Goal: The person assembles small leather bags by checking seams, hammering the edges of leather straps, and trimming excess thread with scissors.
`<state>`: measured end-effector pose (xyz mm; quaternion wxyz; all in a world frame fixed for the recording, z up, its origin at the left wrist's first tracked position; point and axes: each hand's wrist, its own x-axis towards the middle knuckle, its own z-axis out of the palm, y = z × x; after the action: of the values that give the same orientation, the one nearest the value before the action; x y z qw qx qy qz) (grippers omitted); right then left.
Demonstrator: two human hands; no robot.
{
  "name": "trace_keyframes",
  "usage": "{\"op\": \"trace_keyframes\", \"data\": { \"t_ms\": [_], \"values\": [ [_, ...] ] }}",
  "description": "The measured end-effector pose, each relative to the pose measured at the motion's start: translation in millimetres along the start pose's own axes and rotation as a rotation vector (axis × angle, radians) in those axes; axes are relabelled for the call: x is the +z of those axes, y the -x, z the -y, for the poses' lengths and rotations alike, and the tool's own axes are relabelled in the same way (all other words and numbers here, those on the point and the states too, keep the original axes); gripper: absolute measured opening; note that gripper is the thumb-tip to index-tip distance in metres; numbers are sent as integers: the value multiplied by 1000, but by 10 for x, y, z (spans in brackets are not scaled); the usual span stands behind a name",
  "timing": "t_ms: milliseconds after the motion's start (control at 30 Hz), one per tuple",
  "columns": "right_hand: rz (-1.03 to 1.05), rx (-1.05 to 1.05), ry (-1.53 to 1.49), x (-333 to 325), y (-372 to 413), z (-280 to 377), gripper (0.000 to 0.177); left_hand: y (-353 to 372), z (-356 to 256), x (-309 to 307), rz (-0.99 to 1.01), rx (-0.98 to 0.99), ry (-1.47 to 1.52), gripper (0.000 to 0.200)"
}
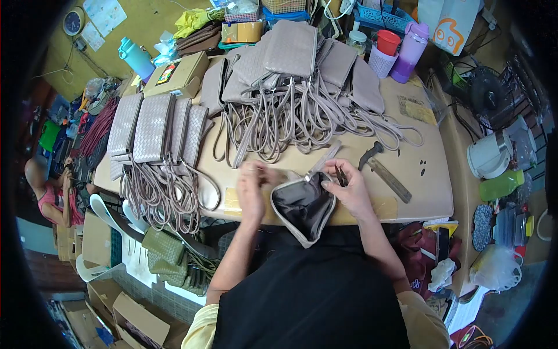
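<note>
Black apron (308, 285) fills the foreground as a person works at a crowded table (427, 180), a small grey pouch (303, 205) gaping at its near edge, its mouth spread to show a dark lining. The right hand (353, 195) pinches the pouch near its upper corner between thumb and finger, with a slim dark tool (342, 176) tucked among the fingers. The left hand (251, 189), blurred and partly curled, is raised beside the opposite corner; whether it grips anything cannot be told. The pouch looks light and supple, with a soft lining likely to fold inward and a somewhat firmer rim, so the edge beside the zipper seems the surest place to take hold, one hand at each upper corner. It does not look fragile, though its smooth face could slip a little under a loose pinch. A hammer (390, 177) lies to the right; beyond, woven bags (154, 128) and a heap of grey bags (290, 49) trail looped straps (290, 122) that could snag on passing fingers.
</note>
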<state>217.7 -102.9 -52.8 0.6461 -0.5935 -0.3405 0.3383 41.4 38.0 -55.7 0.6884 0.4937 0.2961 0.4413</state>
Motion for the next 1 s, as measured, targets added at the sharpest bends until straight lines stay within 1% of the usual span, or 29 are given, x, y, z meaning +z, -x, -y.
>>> {"op": "trace_keyframes", "data": {
  "t_ms": [67, 100, 133, 167, 200, 233, 267, 300, 333, 400, 433, 467, 533, 567, 633, 667, 733, 833, 867, 933, 1000],
  "values": [
    [42, 47, 10, -25, 28, 50, 36, -173, 14, -316, -151, 174, -538, 18],
    [12, -20, 18, 16, 29, 122, 26, -176, -51, -272, -151, 171, -540, 18],
    [12, -18, 18, -2, 23, 116, 26, -162, -185, -182, -258, 457, -662, 24],
    [40, 14, 39, -35, 22, 106, 22, -135, -307, -106, -364, 746, -776, 29],
    [68, 47, 61, -57, 19, 102, 19, -63, -379, -75, -364, 744, -775, 29],
    [69, 50, 64, -50, 16, 116, 19, 55, -435, -63, -77, 541, -729, 34],
    [17, 21, 78, -22, 13, 148, 14, 153, -502, -34, 203, 335, -668, 39],
    [-34, -9, 91, 9, 12, 182, 10, 231, -607, 63, 307, 359, -846, 43],
    [-31, -8, 93, 34, 24, 210, 10, 291, -660, 171, 411, 382, -1024, 47],
    [-91, -57, 154, 77, 72, 272, 12, 325, -607, 322, 402, 511, -1100, 52],
    [-94, -58, 157, 100, 101, 310, 12, 320, -568, 366, 379, 572, -1104, 52],
    [-116, -63, 182, 121, 134, 351, 13, 325, -563, 388, 383, 573, -1100, 52],
    [-142, -67, 209, 142, 174, 431, 14, 340, -563, 422, 432, 434, -1038, 49],
    [-139, -67, 207, 152, 191, 467, 14, 339, -567, 420, 435, 433, -1037, 49],
    [-134, -67, 204, 151, 205, 472, 15, 333, -583, 393, 444, 309, -938, 47],
    [-129, -81, 178, 151, 201, 453, 15, 337, -594, 384, 443, 308, -941, 47],
    [-120, -98, 150, 156, 185, 441, 15, 344, -616, 370, 441, 232, -932, 44],
    [-99, -100, 112, 159, 188, 437, 15, 356, -585, 346, 419, 262, -916, 43],
    [-84, -76, 110, 151, 191, 437, 12, 358, -562, 334, 419, 263, -916, 43],
    [-70, -51, 109, 150, 194, 449, 9, 366, -518, 320, 400, 121, -746, 40],
    [-105, -381, 378, 187, 193, 491, 6, 340, -538, 335, 418, 93, -707, 40]
  ]
}}
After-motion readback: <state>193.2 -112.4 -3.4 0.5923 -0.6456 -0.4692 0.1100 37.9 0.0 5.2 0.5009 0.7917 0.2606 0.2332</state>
